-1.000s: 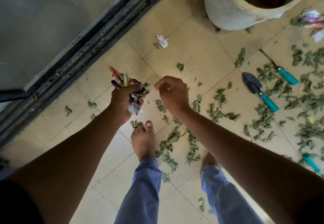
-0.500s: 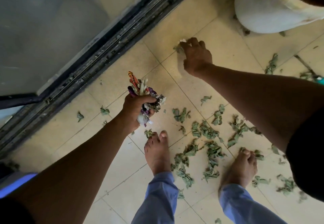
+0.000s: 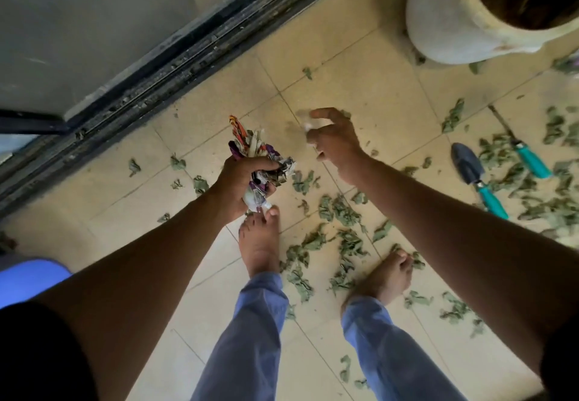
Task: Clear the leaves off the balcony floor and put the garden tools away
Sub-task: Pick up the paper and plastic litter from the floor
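Note:
Dry green leaves lie scattered over the beige floor tiles, thickest around my bare feet and off to the right. My left hand grips a crumpled bundle of coloured wrappers and paper just above my left foot. To its right my right hand hovers over the floor, blurred, pinching a small white paper scrap between thumb and fingers. A dark trowel with a teal handle lies on the floor at the right. A second teal-handled tool lies among leaves beside it.
A large pale plant pot stands at the top right. The dark sliding-door track runs diagonally across the upper left, with glass behind it. A blue object sits at the left edge.
My right hand reached out to the white scrap near the pot, picked it up and has drawn back toward the left hand. The left hand kept hold of its bundle.

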The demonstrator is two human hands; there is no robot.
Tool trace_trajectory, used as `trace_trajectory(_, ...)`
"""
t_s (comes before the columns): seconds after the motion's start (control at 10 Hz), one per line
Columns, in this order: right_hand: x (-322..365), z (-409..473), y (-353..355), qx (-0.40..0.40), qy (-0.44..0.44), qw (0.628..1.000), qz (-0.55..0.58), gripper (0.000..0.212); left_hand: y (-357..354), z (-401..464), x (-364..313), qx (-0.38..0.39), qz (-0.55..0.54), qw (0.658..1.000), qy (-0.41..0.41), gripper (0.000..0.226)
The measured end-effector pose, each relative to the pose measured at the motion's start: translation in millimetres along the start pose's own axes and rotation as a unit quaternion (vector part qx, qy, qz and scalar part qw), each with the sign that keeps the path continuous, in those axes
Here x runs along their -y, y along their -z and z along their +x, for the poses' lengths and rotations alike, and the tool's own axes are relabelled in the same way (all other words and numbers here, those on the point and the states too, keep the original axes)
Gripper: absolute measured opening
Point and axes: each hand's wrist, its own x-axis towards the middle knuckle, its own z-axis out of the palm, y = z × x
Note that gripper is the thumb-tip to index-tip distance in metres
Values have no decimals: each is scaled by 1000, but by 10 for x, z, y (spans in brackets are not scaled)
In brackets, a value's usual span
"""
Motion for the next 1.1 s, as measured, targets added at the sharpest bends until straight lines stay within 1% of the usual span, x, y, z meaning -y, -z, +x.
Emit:
trace_trajectory(0.1, 217, -595, -52, 72, 45, 996, 15, 36, 79, -250, -197, 55, -119, 991, 11, 18)
trace_trajectory(0.2, 292, -1085, -172, 95, 73, 992, 36, 28, -197, -850, -884, 42, -215, 975, -31, 16)
trace_trajectory(0.3, 385, -1437, -307, 72, 73, 988, 112, 31, -287, -1478, -1321, 105, -289, 950, -46, 9)
trace_trajectory(0.4, 464, -1651, -424, 51, 75, 988, 122, 21, -373, -1821, -1238, 111, -352, 924, -99, 22)
trace_trajectory(0.5, 547, -1819, -554, 74, 77, 987, 119, 16, -364, -2119, -1219, 105, -406, 896, -148, 21)
trace_trajectory(0.6, 652, -1990, -697, 118, 86, 981, 129, 12, -289, -2348, -1137, 95, -464, 862, -181, 17)
trace_trajectory(0.7, 716, -2193, -831, 169, 94, 977, 93, 10, -68, -2595, -1024, 48, -511, 836, -194, 46)
trace_trajectory(0.8, 723, -2442, -1024, 241, 92, 965, 38, 28, 181, -2799, -812, -29, -540, 817, -200, 58)
trace_trajectory(0.9, 643, -2667, -1362, 301, 84, 950, -11, 38, 438, -3025, -560, -87, -558, 798, -212, 48)
trace_trajectory(1.0, 473, -2837, -1827, 338, 89, 935, -67, 42, 746, -3203, -236, -118, -595, 764, -219, 40)
trace_trajectory(1.1, 275, -2993, -2330, 362, 79, 926, -76, 35, 1076, -3351, 163, -112, -639, 722, -241, 54)
